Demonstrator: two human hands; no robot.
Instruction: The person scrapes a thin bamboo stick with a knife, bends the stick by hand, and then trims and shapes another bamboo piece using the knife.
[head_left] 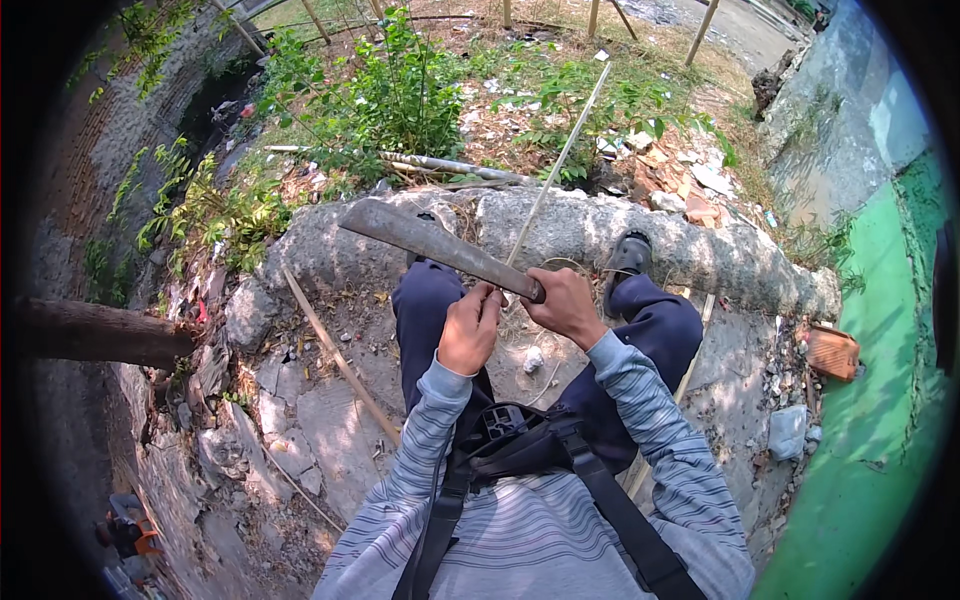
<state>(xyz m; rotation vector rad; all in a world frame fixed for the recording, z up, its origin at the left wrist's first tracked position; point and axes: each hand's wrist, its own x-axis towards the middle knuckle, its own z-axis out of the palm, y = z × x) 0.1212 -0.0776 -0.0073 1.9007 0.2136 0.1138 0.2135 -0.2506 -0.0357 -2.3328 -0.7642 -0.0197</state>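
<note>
Above my knees, the machete (440, 250) lies aslant, its broad rusty blade running up and left from the handle, tip over the left end of the concrete curb (560, 235). My right hand (565, 305) has its fingers (545, 280) closed round the handle, knuckles up. A thin pale stick (555, 165) crosses under the blade close to that grip and rises up and right, far past the curb into the weeds. My left hand (470, 330) sits just beside the right, fingers curled shut; it seems to pinch the stick's lower end against the blade, though I cannot tell exactly where the stick ends inside the fist. The cutting edge is touching or nearly touching the stick between my two hands.

Outward from there: my legs in dark blue trousers reach forward, one sandalled foot (628, 255) propped on the curb. The curb forms a curved rim ahead; beyond it the ground is choked with green shrubs (390, 95), rubble and litter. To my left, broken paving with a long bamboo strip (335, 350) lying on it, then a dark log (100, 335) at the edge. To my right, a green painted wall (880, 400) closes that side, with a broken brick (832, 352) near its foot. The blade's tip has open air to the left.
</note>
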